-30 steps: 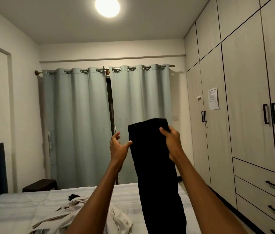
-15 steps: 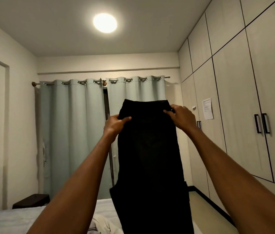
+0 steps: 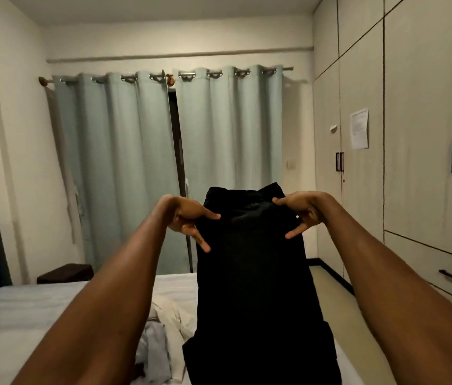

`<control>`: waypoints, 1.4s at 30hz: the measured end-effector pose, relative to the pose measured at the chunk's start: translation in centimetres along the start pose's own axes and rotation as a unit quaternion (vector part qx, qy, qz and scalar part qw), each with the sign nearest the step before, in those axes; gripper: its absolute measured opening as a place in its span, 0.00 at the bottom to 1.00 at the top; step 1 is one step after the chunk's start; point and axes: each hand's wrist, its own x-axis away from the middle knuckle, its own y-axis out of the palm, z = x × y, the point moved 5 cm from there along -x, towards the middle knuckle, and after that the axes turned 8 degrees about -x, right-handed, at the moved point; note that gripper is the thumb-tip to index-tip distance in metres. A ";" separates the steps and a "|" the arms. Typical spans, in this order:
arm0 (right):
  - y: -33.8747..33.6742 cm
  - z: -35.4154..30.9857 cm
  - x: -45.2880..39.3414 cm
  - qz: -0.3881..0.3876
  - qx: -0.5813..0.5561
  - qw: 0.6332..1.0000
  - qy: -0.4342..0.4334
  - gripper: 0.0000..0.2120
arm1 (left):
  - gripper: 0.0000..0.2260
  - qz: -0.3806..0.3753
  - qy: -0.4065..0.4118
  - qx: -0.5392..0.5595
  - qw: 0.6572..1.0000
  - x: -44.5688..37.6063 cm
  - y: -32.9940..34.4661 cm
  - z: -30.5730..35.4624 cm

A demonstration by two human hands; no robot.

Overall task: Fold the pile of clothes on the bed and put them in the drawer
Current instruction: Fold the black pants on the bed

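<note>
The view and both arms sit lower than half a second ago, when the black garment was raised before the curtain tops; its top edge now hangs at mid-curtain height. The wardrobe [image 3: 413, 134] fills the right wall, with a drawer [image 3: 441, 276] at its base. The pale green curtains [image 3: 141, 168] cover the far wall. The bed [image 3: 25, 315] spreads below, carrying a pile of light clothes [image 3: 163, 329]. The black garment [image 3: 252, 273] hangs upright above the bed's right part, beside the pile. The left hand [image 3: 184, 215] pinches its upper left edge, the right hand [image 3: 302, 209] its upper right edge, other fingers splayed.
</note>
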 end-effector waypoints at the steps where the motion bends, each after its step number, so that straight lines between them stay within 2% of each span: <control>1: 0.1 1.3 -2.8 0.006 -0.022 1.000 0.012 0.18 | 0.25 -0.011 -0.010 0.027 1.000 -2.9 0.3 -0.6; 3: 0.3 3.3 -8.4 0.041 -0.083 0.995 0.021 0.21 | 0.24 0.020 0.004 0.075 0.997 -8.5 0.3 -1.7; 6: 1.5 3.8 -15.2 0.095 -0.200 0.975 -0.025 0.17 | 0.19 0.165 0.104 0.165 0.967 -16.2 -0.8 -2.3; 8: 1.5 1.5 -19.4 0.140 -0.292 0.941 -0.097 0.09 | 0.16 0.237 0.183 0.243 0.923 -19.5 -2.4 -1.2; 10: 0.9 -2.5 -22.5 0.168 -0.380 0.889 -0.193 0.03 | 0.11 0.301 0.257 0.296 0.869 -20.9 -5.4 0.9; 12: 0.1 -8.4 -25.5 0.141 -0.434 0.845 -0.278 0.02 | 0.08 0.370 0.315 0.313 0.816 -21.3 -9.9 4.2; 15: -1.4 -17.3 -27.9 0.086 -0.468 0.799 -0.368 0.02 | 0.08 0.458 0.377 0.292 0.750 -20.4 -15.7 9.3; 18: -3.1 -25.3 -28.4 0.074 -0.484 0.762 -0.424 0.02 | 0.14 0.499 0.432 0.270 0.701 -19.2 -20.9 14.0; 21: -4.6 -29.8 -27.3 0.086 -0.475 0.746 -0.458 0.05 | 0.18 0.507 0.460 0.234 0.690 -17.5 -23.5 16.8; 24: -4.8 -30.6 -26.0 0.089 -0.455 0.751 -0.470 0.07 | 0.17 0.515 0.474 0.216 0.681 -16.2 -23.4 17.2; 29: -3.3 -23.3 -22.8 0.104 -0.421 0.784 -0.445 0.06 | 0.12 0.522 0.449 0.207 0.695 -14.3 -17.3 12.5; 33: -1.9 -12.7 -20.0 0.157 -0.379 0.808 -0.424 0.10 | 0.07 0.498 0.390 0.222 0.742 -13.3 -8.8 6.2; 34: -1.3 -9.2 -18.9 0.169 -0.375 0.810 -0.418 0.12 | 0.07 0.491 0.377 0.221 0.754 -12.7 -5.9 4.2; 36: 0.1 -0.3 -15.8 0.206 -0.349 0.839 -0.363 0.14 | 0.08 0.467 0.323 0.207 0.797 -11.5 1.1 -0.9; 42: 5.8 26.6 -4.5 0.257 -0.289 0.896 -0.217 0.11 | 0.11 0.383 0.174 0.134 0.897 -7.2 21.7 -17.7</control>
